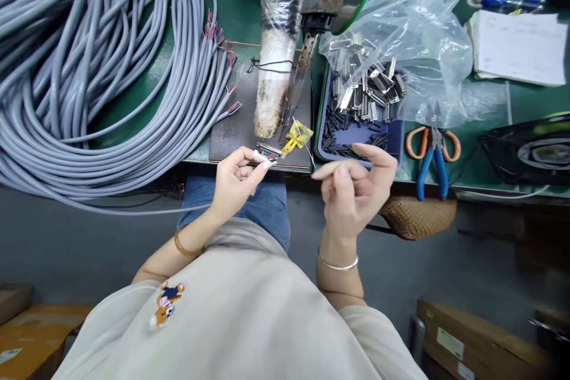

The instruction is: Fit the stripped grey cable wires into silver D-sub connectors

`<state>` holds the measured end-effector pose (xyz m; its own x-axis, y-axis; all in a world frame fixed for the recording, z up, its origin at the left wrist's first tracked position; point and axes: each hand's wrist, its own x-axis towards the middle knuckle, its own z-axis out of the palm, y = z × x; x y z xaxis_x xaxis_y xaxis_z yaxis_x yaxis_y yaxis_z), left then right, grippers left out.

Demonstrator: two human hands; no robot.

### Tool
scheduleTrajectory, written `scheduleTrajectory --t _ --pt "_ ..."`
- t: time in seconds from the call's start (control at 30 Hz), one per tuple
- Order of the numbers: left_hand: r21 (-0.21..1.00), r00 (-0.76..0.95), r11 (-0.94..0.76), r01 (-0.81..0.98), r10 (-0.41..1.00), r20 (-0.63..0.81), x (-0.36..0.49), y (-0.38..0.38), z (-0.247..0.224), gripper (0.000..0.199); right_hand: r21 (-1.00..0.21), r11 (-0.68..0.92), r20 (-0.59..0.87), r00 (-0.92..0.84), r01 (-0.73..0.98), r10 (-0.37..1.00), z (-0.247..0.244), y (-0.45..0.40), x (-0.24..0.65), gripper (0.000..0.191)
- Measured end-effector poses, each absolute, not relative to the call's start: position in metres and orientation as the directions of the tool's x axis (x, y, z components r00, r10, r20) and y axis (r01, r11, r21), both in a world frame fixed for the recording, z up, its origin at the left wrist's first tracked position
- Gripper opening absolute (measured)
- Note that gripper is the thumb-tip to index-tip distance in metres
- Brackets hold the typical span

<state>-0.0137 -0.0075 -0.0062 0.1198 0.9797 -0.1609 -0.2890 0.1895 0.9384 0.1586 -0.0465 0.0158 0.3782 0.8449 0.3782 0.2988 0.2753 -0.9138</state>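
Note:
My left hand [238, 181] is closed, thumb and fingers pinching the stripped end of a grey cable [196, 209] whose coloured wires [269, 156] lie against a metal multi-pin connector [268, 149] at the board's front edge. Whether the wires are joined to the pins is too small to tell. To the right, my right hand [351, 190] hovers in front of a blue tray [392, 145], thumb pressed to a finger, another finger bent above. Anything in that pinch is too small to make out. A thin solder wire [307, 145] hangs near its fingertips.
Connector shells [374, 89] and short black tubes [333, 130] fill the tray, partly under a plastic bag [414, 41]. A soldering iron [305, 62] and wrapped hose [271, 83] stand over the board [227, 130]. Grey cables [111, 148] lie left; pliers [433, 160] and a fan [534, 151] lie right.

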Motion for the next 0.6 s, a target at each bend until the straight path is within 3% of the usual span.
scheduleTrajectory --t 0.13,0.3,0.6 --pt "0.929 0.155 0.221 -0.296 0.971 -0.182 -0.015 -0.003 -0.006 0.045 -0.902 0.182 0.325 0.338 0.391 0.883 0.009 -0.046 0.157 0.008" --pt "0.938 0.184 0.203 -0.282 0.971 -0.154 -0.015 0.001 -0.004 0.043 -0.932 0.135 0.211 0.199 0.336 0.957 -0.001 -0.034 0.148 0.016" --pt "0.994 -0.013 0.03 -0.108 0.999 -0.032 -0.005 0.005 -0.001 0.026 -0.878 0.249 0.35 0.193 0.409 0.917 0.0 -0.022 0.142 0.014"
